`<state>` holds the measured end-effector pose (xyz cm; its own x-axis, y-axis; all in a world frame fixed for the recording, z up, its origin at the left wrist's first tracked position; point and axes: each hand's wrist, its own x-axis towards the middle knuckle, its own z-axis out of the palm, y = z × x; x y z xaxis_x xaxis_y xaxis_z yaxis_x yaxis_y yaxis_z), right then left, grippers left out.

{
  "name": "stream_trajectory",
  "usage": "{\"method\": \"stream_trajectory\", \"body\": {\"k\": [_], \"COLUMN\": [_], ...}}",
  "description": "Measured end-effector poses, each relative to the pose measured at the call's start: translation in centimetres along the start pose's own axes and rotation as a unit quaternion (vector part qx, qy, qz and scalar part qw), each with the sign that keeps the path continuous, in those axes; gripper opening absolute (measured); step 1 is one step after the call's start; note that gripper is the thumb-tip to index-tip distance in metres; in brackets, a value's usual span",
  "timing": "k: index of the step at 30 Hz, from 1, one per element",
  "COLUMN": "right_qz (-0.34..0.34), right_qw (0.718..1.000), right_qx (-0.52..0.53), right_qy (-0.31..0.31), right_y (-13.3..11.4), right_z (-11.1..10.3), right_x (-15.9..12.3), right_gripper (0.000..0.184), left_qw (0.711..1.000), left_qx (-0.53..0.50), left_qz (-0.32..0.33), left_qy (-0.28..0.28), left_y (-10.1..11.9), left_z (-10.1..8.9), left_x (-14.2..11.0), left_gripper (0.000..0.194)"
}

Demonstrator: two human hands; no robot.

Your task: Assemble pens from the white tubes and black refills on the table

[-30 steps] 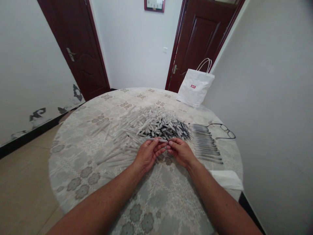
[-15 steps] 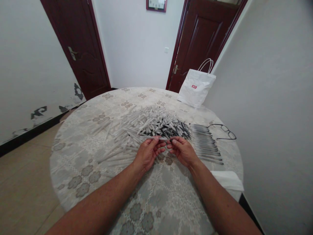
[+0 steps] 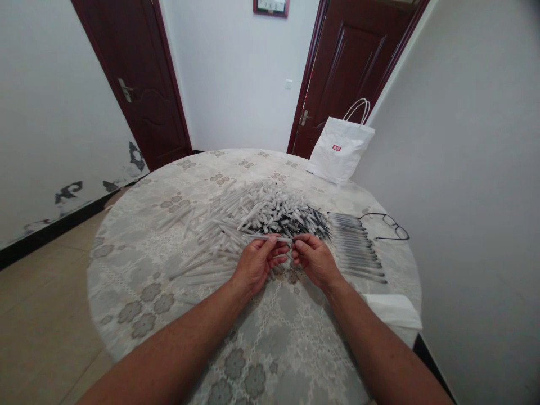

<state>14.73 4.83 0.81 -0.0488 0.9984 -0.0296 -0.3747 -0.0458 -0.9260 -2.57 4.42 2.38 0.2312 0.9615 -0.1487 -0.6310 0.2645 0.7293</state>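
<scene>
Between finger and thumb, my left hand (image 3: 258,263) holds a slim translucent pen barrel (image 3: 283,239) almost level above the table. At the barrel's right end my right hand (image 3: 315,260) is closed in a pinch. A small dark piece shows at its fingertips, partly hidden; whether it sits inside the barrel I cannot tell. Just beyond both hands spreads a heap of loose pen parts: clear barrels (image 3: 217,247) on the left, short whitish pieces (image 3: 272,203) in the middle, thin black pieces (image 3: 317,220) on the right. To the right, several dark-ended pens (image 3: 356,247) lie side by side.
A patterned cloth covers the round table (image 3: 253,326). Black-framed glasses (image 3: 390,220) lie beside the pen row, and a folded white item (image 3: 392,310) rests near the right edge. At the back right stands a white paper bag (image 3: 340,149), close to the wall.
The view has shifted very slightly. My right fingertips have moved a little at the barrel's end, and the fingers look slightly more curled. My left hand keeps its hold on the barrel.
</scene>
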Motion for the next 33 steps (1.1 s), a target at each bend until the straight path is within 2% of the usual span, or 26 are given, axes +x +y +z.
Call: {"method": "stream_trajectory", "body": {"k": [5,9,15,23,30,33], "right_qz": [-0.01,-0.047,-0.109,-0.132,-0.214,-0.212], "right_qw": [1.0,0.996,0.971,0.962,0.928,0.92], "right_qx": [-0.021,-0.08,-0.213,-0.24,-0.305,-0.329], "right_qy": [-0.01,-0.002,0.009,0.017,0.012,0.017], "right_y": [0.1,0.2,-0.5,-0.5,-0.3,-0.6], "right_z": [0.0,-0.2,-0.3,-0.3,-0.2,-0.1], "right_x": [-0.1,-0.2,-0.6,-0.6,-1.0,-1.2], "right_gripper": [0.028,0.025,0.021,0.025,0.016,0.018], "left_qw": [1.0,0.999,0.999,0.999,0.999,0.999], "left_qx": [0.016,0.039,0.048,0.044,0.049,0.05], "left_qz": [0.004,0.006,0.006,-0.004,-0.009,-0.009], "left_qy": [0.0,0.008,0.01,0.001,-0.001,-0.003], "left_y": [-0.1,-0.1,-0.1,-0.2,-0.2,-0.2], "left_z": [-0.3,-0.3,-0.1,-0.4,-0.5,-0.5], "left_x": [0.2,0.2,0.1,0.1,0.2,0.2], "left_gripper": [0.028,0.028,0.025,0.028,0.029,0.029]}}
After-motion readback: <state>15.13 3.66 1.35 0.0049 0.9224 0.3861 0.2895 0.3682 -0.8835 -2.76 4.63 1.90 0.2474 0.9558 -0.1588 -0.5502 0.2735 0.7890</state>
